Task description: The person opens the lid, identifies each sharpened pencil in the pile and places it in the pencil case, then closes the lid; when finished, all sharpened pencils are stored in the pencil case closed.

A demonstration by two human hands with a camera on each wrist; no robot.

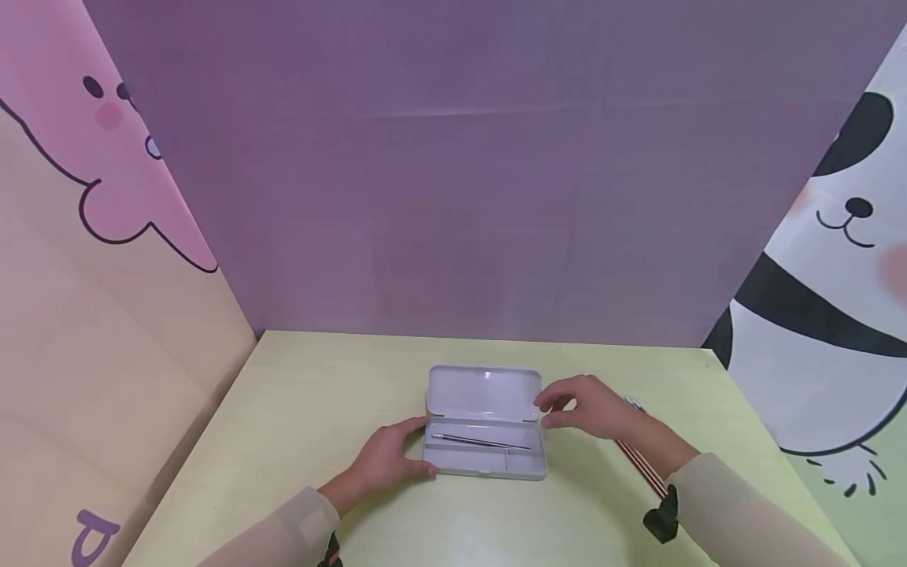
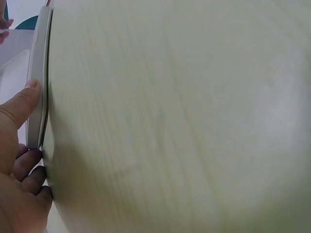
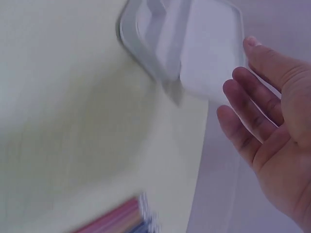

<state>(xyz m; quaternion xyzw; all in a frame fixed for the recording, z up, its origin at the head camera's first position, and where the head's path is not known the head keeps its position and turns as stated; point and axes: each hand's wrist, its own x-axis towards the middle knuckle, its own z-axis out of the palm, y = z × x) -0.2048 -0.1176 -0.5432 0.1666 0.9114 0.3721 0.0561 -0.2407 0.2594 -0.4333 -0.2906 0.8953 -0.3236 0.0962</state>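
in the lower middle of the head view, a pale pencil case (image 1: 460,460) lies on the table (image 1: 305,394), its lid (image 1: 485,392) swung back toward the top of the frame. the left hand (image 1: 386,457) is at the case's left side, its grip grasping that end: the thumb is against the front corner and the fingers reach round the side, as the left wrist view also shows.

the right hand (image 1: 588,405) is raised at the lid's right edge; its grip is released, fingers loosely bent and holding nothing. whether its fingertips touch the lid cannot be told.

inside the case, one dark pencil (image 1: 489,442) with a pale end lies lengthwise in the upper compartment; a small divider marks off the lower right part. to the right in the frame, more pencils (image 1: 639,466) lie together on the table, partly hidden by the right forearm; they also show, blurred, at the bottom of the right wrist view. a purple backdrop (image 1: 453,197) fills the upper middle of the head view.
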